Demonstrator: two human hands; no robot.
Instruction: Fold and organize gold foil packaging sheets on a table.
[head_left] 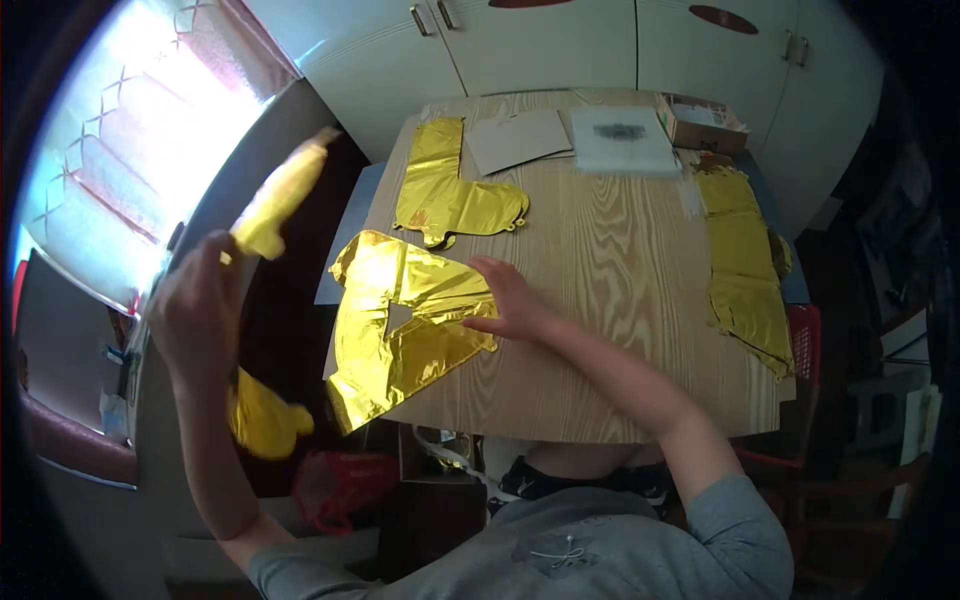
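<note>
My left hand (pixel 198 305) is raised off the table's left side, its fingers closed on a flat gold foil balloon (pixel 278 197). That foil sticks up past my fingers, blurred; more gold foil (pixel 266 415) shows below, beside my forearm, and I cannot tell if it is the same piece. On the table's near left lies another uninflated gold foil balloon (pixel 365 345), creased, with a small hole in its middle. My right hand (pixel 512 303), fingers apart, rests at this balloon's right edge.
Other flat gold balloons lie on the wooden table (pixel 600 380): a bent one (pixel 455 195) far left, a long one (pixel 745 260) along the right edge. Behind them are a grey card (pixel 517 140), a clear plastic packet (pixel 625 155) and a cardboard box (pixel 705 130). A red bag (pixel 345 488) sits below.
</note>
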